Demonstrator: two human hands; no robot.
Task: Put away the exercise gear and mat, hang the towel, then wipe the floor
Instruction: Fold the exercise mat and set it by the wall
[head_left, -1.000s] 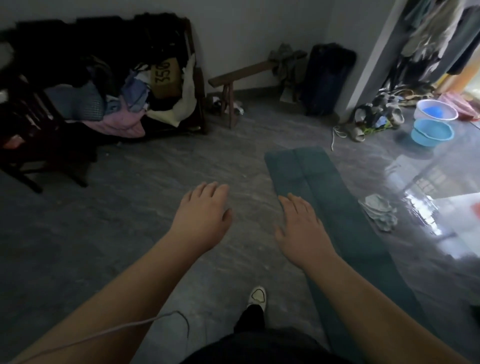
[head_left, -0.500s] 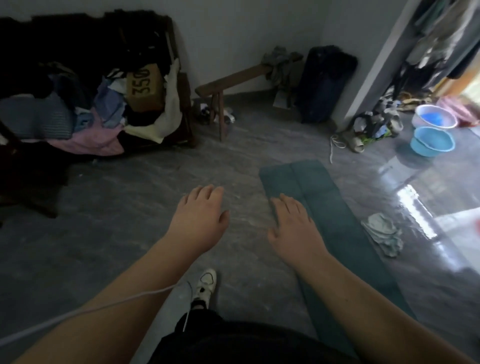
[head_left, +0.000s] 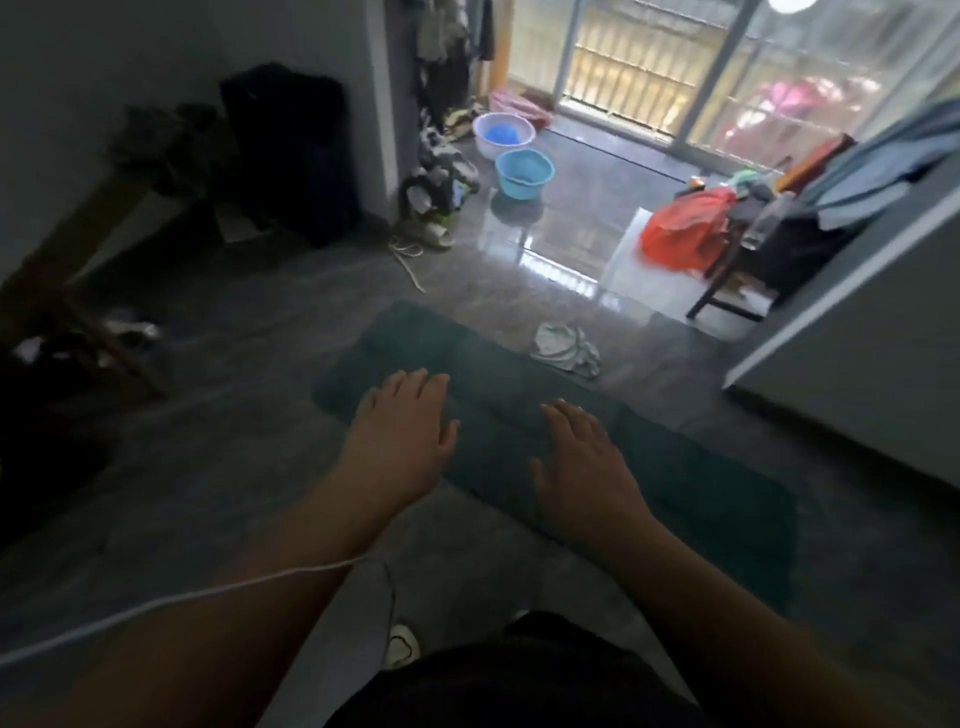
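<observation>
I observe both hands extended forward, palms down, holding nothing. The left hand (head_left: 402, 428) has its fingers straight and close together, its grip apart, over the near left part of the mat (head_left: 696, 488). The right hand (head_left: 584, 465) is likewise flat with fingers slightly spread, its grip apart, over the mat's middle. I cannot tell whether either palm touches the mat or is above it.

The mat is dark green and lies unrolled flat on the grey floor (head_left: 218, 467), running from centre toward the lower right. A crumpled pale cloth (head_left: 563, 348) lies on the floor just beside the mat's far edge.

Further back I note a light-blue basin (head_left: 523, 174) and, behind it, a white basin (head_left: 503, 135) with something blue inside. A red bag (head_left: 685, 231) rests on a dark chair (head_left: 727, 291) at right. A white cord (head_left: 171, 603) crosses the left forearm. One white shoe (head_left: 402, 644) shows at the bottom.
</observation>
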